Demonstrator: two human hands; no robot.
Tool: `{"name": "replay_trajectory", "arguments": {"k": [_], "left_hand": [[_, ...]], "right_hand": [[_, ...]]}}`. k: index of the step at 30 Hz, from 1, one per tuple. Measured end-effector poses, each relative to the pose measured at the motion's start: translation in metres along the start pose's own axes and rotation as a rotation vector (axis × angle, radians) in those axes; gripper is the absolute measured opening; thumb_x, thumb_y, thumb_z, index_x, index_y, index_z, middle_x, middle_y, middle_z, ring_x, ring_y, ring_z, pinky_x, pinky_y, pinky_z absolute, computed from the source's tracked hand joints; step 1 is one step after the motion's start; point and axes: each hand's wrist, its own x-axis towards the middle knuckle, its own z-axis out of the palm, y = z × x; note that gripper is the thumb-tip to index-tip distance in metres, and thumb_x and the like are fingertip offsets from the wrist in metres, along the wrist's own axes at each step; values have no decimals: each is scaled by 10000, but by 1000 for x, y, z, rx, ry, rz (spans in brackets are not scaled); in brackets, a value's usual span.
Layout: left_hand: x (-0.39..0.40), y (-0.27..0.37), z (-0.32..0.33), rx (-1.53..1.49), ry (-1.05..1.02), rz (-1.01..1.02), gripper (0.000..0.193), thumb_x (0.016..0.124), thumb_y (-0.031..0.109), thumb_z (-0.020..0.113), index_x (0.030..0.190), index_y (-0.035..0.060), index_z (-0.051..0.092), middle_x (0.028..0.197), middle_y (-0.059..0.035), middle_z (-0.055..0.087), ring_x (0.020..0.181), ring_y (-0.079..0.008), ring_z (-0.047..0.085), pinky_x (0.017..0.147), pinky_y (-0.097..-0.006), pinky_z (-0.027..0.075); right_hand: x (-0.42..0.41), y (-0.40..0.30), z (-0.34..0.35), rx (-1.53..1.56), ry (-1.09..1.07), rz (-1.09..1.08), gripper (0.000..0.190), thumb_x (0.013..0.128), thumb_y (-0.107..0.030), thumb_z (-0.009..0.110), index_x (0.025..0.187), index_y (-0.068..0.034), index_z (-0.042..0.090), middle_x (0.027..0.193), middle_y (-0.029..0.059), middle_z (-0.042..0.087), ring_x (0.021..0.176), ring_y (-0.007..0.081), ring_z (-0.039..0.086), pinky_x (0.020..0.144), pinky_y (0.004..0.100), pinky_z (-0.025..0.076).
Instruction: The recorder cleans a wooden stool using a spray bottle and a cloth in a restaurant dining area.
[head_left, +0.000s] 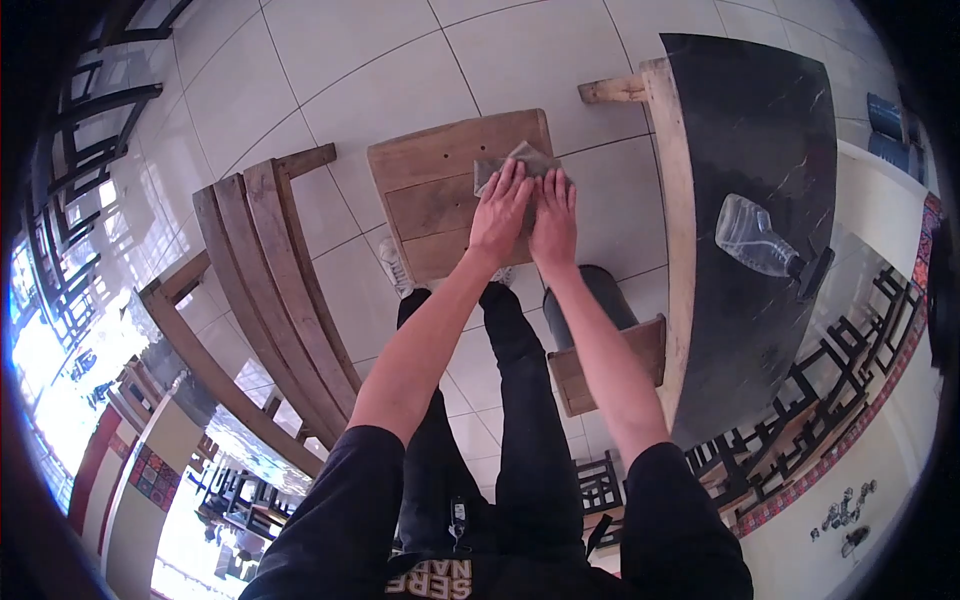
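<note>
Both hands lie flat on a folded greyish-brown cloth (531, 156), pressing it against the top of a wooden stool or small table (424, 199). My left hand (501, 214) covers the cloth's left part, fingers stretched forward. Beside it, thumb side close to the left, my right hand (555, 221) rests on the right part. The cloth sits toward the right edge of the wooden top, which is made of planks with a few small dark holes. Part of the cloth is hidden under the palms.
To the right stands a black-topped table (739, 135) with a clear plastic spray bottle (750, 229) on it. A slatted wooden bench (262, 247) is at left. Near my right forearm are a dark bin (600, 289) and another wooden seat (577, 382). Pale tiles (360, 67) cover the floor.
</note>
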Motion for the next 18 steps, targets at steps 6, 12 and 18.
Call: {"name": "replay_trajectory", "arguments": {"k": [6,12,18], "left_hand": [[-28,-40,-20,264,-196,325,585,947,156,622,1522,89,542,1679,-108,415,1616,-275,256,1328,-441,223],[-39,-88,-69,306,-264,199,558,947,174,591,1500,99,587,1677,-90,432,1600,-280,303,1313,-439,268],[-93,-149,-99,252,-132,6,626,898,37,616,1520,87,564,1670,-125,432,1585,-314,329,1293,-435,312]], "right_hand": [[-45,-68,39,298,64,295,682,894,27,614,1552,64,438,1668,282,341,1600,441,222,1304,545,217],[-23,-134,60,261,105,303,706,938,-70,638,1597,7,395,1700,261,289,1611,430,197,1301,566,204],[-2,-175,74,163,-96,27,630,982,-88,572,1591,-24,425,1718,190,302,1619,333,227,1319,550,171]]}}
